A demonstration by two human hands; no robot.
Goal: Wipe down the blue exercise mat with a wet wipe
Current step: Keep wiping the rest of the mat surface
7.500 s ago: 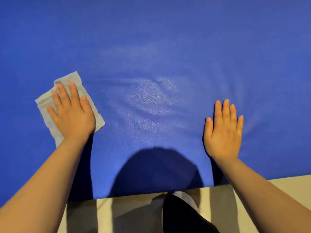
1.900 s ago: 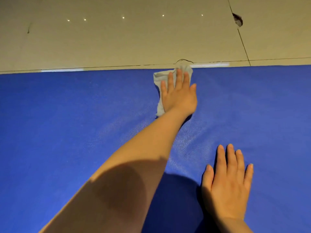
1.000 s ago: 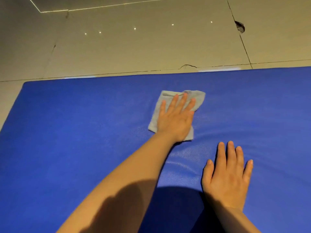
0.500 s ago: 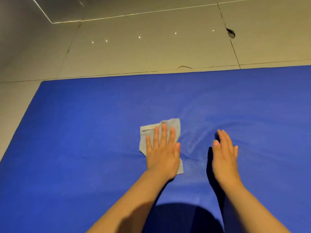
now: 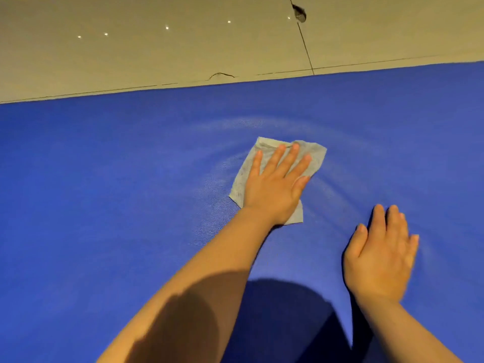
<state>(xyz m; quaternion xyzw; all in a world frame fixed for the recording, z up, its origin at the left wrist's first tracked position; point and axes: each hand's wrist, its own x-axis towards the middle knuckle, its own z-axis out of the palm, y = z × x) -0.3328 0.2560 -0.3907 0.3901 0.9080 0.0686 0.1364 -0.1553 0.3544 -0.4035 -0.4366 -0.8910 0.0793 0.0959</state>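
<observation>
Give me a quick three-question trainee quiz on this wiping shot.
1. True or false: the left hand presses the wipe flat with straight fingers.
2. What does the right hand rest on? A) floor B) mat C) wipe
3. Fill in: beyond the mat's far edge lies the tiled ____.

Key: 1 true; 2 B; 3 floor.

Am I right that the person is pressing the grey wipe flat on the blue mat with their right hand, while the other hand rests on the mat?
Not quite: the head view shows the left hand pressing the wipe flat on the blue mat; the right hand rests bare on the mat.
</observation>
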